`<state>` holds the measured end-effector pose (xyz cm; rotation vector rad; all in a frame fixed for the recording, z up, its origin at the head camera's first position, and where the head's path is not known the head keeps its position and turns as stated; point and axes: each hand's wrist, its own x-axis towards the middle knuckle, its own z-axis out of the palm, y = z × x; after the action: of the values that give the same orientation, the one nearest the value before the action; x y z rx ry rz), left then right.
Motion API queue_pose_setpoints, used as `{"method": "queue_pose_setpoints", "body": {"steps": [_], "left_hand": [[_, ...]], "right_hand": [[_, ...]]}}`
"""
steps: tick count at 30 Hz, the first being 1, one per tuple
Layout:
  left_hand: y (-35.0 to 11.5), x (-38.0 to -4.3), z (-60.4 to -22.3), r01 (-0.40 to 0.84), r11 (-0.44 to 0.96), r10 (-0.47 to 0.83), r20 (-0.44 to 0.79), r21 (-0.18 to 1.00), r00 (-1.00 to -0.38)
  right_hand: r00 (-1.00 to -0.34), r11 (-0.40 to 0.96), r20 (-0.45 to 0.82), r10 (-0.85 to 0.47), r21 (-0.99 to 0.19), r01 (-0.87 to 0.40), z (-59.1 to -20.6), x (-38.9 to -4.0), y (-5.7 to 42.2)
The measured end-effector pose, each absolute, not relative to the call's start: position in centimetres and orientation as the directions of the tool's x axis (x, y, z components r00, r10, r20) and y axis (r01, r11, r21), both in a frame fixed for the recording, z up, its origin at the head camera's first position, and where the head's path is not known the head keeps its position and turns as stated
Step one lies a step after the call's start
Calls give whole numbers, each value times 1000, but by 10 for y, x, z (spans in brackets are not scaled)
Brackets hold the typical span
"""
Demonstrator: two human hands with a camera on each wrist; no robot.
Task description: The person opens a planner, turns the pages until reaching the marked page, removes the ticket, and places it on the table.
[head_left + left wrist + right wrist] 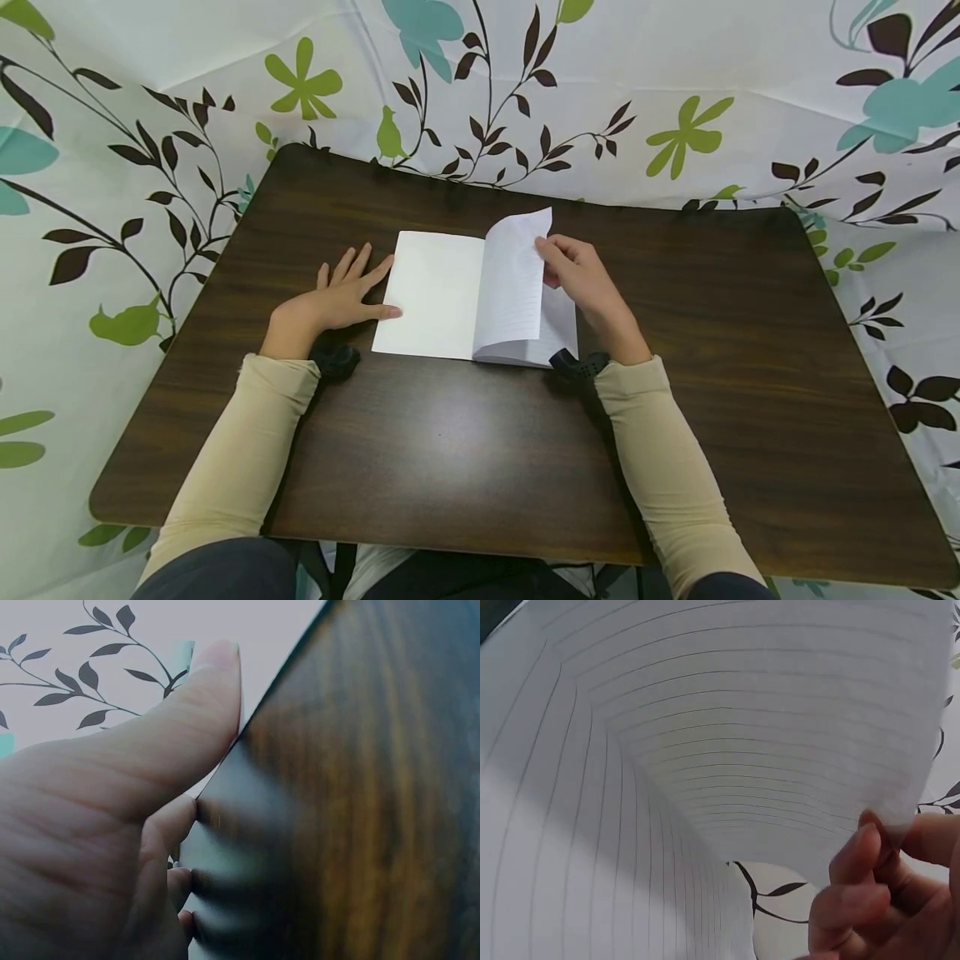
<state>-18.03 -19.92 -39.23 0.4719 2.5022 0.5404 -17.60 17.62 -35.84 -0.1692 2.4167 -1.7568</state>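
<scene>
An opened notebook (431, 296) lies on the dark wooden table, its left side a blank white cover. My right hand (577, 271) pinches the outer edge of a lined page (513, 279) between thumb and fingers. That page stands lifted and curved over the right side; in the right wrist view the raised page (765, 735) shows ruled lines above another ruled page (577, 825). With fingers spread, my left hand (330, 304) rests on the table, thumb and index fingertip at the notebook's left edge. In the left wrist view the thumb (180, 727) is close up.
The wooden table (750, 375) stretches away on both sides of the notebook. Behind it hangs a white cloth (585, 108) printed with leaves, birds and flowers. Dark wrist cameras (335, 361) sit by both cuffs.
</scene>
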Motion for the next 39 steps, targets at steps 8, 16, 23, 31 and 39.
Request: {"method": "queue_pose_setpoints", "body": {"steps": [8,16,23,31,39], "left_hand": [[-199,-179,-390,215,857,431,-421,469,-798],[-203,-178,-396,204,852,427,-415,483,-803],[-203,-179,-396,200,846,428,-405,495,-808],[-206,-180,-396,205,840,436,-402,501,-805],[-205,-181,-397,211,833,447,-398,511,-801]], "right_hand": [[-963,217,-29,-269,-976,-32,-358,-173,163],[-963,224,-5,-270,-973,-58,-358,-173,142],[-963,231,1,-269,-971,-66,-360,-175,130],[-945,290,-4,-327,-952,-96,-366,-178,116],[-934,389,-23,-357,-913,-126,-368,-180,104]]}}
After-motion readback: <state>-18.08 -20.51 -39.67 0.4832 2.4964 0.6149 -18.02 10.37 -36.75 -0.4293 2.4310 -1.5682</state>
